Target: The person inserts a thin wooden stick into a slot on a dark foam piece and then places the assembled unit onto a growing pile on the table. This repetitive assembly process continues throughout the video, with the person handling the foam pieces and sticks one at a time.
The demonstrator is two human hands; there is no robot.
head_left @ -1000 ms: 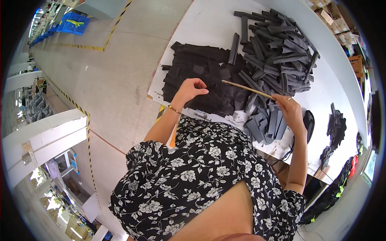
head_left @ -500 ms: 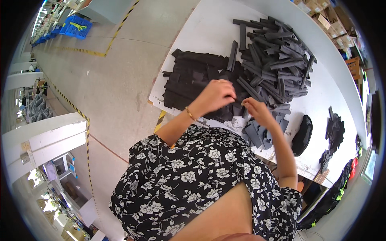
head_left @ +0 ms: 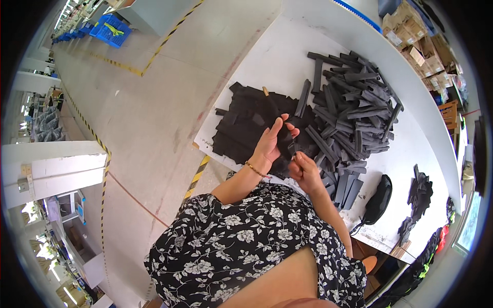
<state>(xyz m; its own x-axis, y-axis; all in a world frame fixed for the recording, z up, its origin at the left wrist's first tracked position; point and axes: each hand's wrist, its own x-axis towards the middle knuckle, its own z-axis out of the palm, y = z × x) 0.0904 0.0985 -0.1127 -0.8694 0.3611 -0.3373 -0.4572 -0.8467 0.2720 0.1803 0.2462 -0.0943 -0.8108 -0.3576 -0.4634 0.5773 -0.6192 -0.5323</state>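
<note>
My left hand [head_left: 269,143], wearing a bracelet, is curled around a dark fabric strip [head_left: 288,143], thumb and fingertips at its upper part. A thin stick with a tan, wood-like tip [head_left: 265,91] points up and away from that hand; where its lower part runs is hidden against the dark cloth. Just to the right and nearer, my right hand [head_left: 306,173] has its fingers pinched at the strip's lower end. Under and beyond both hands lies a wide layer of flat black fabric pieces [head_left: 239,123] on the white table [head_left: 272,56].
A heap of grey-black rolled strips [head_left: 354,102] covers the table's right middle. Several flat grey strips [head_left: 350,191] lie nearer, beside a black pouch-like object [head_left: 377,200]. Dark scraps [head_left: 418,197] sit farther right. Cardboard boxes [head_left: 411,36] stand beyond the table's raised edge.
My left hand has turned from back-up to thumb-up, and both hands have come closer to my body. The tan-tipped stick now shows above the left hand. The view has shifted slightly.
</note>
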